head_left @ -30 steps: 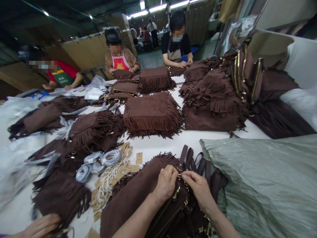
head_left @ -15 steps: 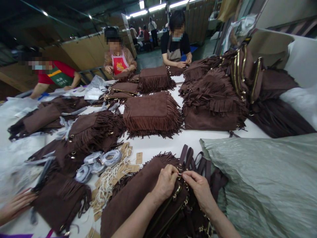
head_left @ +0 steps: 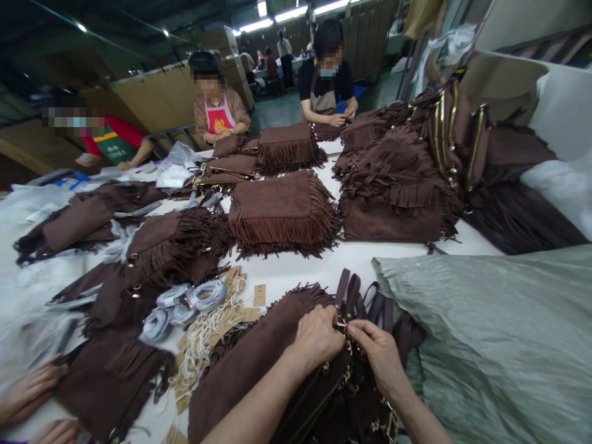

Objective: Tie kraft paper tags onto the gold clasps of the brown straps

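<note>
A stack of brown fringed suede bags (head_left: 245, 370) lies right in front of me, with gold zips, gold clasps (head_left: 346, 375) and loops of brown strap (head_left: 354, 293) at its right side. Over this hardware my left hand (head_left: 319, 336) is closed, its fingertips pinching at a small pale piece by a strap. Facing it, my right hand (head_left: 377, 351) pinches with thumb and forefinger at the same spot. The small piece between the fingertips is mostly hidden and too small to name.
Kraft tags with white strings (head_left: 208, 345) and wrapped strap coils (head_left: 169, 305) lie left of my stack. A grey-green plastic sheet (head_left: 499, 333) covers the right. More fringed bags (head_left: 272, 200) stand beyond. A co-worker's hands (head_left: 34, 388) are at lower left; several people work across the table.
My left hand has turned and shifted slightly right and down, my right hand slightly right. At lower left, a co-worker's second hand has come into view beside a brown bag.
</note>
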{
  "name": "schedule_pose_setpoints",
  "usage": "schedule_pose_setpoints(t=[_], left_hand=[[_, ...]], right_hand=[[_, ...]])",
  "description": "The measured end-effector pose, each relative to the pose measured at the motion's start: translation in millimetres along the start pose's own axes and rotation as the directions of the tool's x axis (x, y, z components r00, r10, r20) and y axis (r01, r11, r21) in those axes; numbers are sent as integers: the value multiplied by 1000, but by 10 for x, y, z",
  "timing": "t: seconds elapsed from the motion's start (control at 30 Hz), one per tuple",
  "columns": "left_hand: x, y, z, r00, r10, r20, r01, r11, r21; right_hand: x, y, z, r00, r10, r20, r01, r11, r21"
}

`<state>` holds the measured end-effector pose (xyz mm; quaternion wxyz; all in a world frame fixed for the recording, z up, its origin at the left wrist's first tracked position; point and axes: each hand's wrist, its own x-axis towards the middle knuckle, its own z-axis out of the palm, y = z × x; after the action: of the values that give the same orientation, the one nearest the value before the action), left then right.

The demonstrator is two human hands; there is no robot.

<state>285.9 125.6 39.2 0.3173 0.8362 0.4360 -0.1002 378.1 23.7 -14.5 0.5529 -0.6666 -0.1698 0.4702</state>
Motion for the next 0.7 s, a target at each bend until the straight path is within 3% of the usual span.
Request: schedule_pose_setpoints(t=[0.1,0.17,0.3,0.47,0.6,0.63,0.7], left_hand=[[68,-32,-54,996,59,60,-56,997,-48],[98,-115,-93,987,112,118,-85,973,-214],[89,-294,-132,969,154,194,-20,828,-561],[25,-425,-52,982,148,119,-22,712,-701],[12,-491,33,990,135,50,-35,566,-824],[11,-496,39,988,147,44,-47,565,-824],[8,-491,27,982,188,33,-97,644,-759]], right_hand=[[-5,7,-20,1000,0,1,0,1000,22],[-14,14,-27,1000,-3,2,3,1000,7],[-30,25,-7,999,-30,-22,28,996,-80],[-44,-35,44,998,-62,0,62,992,-106],[-45,-77,63,997,-78,-9,76,988,-132],[-43,-75,64,997,-78,-6,76,988,-132],[-37,-62,65,997,-77,4,77,989,-122]])
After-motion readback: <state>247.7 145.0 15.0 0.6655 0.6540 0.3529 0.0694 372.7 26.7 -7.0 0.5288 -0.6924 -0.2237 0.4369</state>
